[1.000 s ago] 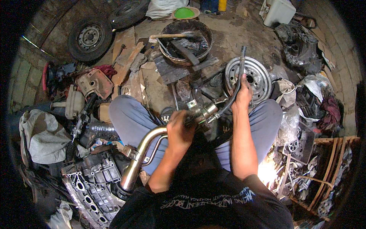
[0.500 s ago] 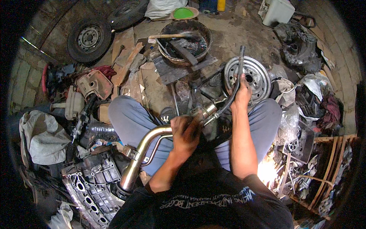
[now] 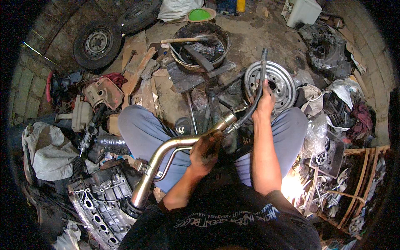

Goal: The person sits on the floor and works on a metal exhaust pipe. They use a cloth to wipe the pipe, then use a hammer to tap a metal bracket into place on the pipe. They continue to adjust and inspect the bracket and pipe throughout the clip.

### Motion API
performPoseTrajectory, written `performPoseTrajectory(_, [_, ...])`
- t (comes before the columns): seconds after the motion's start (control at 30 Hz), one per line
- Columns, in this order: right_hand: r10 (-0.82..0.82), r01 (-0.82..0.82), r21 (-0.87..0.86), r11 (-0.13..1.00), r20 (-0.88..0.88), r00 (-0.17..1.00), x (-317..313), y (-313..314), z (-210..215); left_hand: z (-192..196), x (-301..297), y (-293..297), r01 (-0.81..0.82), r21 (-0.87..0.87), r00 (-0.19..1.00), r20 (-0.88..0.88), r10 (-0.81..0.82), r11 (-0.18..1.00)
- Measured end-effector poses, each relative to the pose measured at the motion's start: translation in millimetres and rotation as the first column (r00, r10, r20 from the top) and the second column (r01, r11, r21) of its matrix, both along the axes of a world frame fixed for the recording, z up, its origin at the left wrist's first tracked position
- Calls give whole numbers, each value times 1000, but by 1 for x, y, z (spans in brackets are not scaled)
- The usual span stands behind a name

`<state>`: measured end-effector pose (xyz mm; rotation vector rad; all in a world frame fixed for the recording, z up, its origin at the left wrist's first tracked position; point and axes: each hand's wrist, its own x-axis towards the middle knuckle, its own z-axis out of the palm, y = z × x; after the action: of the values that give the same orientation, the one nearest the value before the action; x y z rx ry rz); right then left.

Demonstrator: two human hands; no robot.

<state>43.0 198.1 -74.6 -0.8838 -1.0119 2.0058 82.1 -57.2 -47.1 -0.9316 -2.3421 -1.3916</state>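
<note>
Inspected both hands over a cluttered workshop floor. Found left hand (image 3: 204, 153) grimy and slightly blurred, fingers bent against the underside of a shiny brass-toned bent metal pipe (image 3: 156, 156); could not tell whether clenched around it or merely laid against it. Found right hand (image 3: 263, 100) grasping a black flexible rubber hose (image 3: 252, 107), fingers wrapped about it, thumb along the near face.

Located the pipe running from left of the left fingers, through a broad bend, to a straight end between both sets of fingers. Noted a thin curved metal side tube (image 3: 166, 163) alongside the bend, left of the left fingers. Traced the hose from above the right fingers down to just beside the pipe's far end.

Observed a round grey steel wheel rim (image 3: 285, 85) just behind the right fingers. Recorded a round blackened metal basin (image 3: 224, 45) beyond and left of the right fingers, with a wooden-handled brush (image 3: 181, 40) across its top. Recorded a grey cast-metal engine part with oval ports (image 3: 100, 199) well left of the left fingers, toward the body.
</note>
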Motion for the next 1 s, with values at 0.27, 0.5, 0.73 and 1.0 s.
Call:
performPoseTrajectory(0.27, [-20, 20, -14, 1000, -8, 1000, 1, -1, 3, -10, -6, 0, 123, -15, 972, -200, -123, 992])
performPoseTrajectory(0.5, [-37, 37, -33, 999, 2, 999, 1, -1, 5, -33, 6, 8, 186, 67, 964, -207, -168, 980])
performPoseTrajectory(0.73, [-18, 17, -51, 999, -19, 1000, 2, 4, 1, -26, 5, 4, 121, -10, 947, -299, -118, 993])
performPoseTrajectory(1.0, [-16, 16, -27, 1000, -14, 1000, 4, -1, 12, 13, -24, 10, 25, -95, 996, -85, -33, 995])
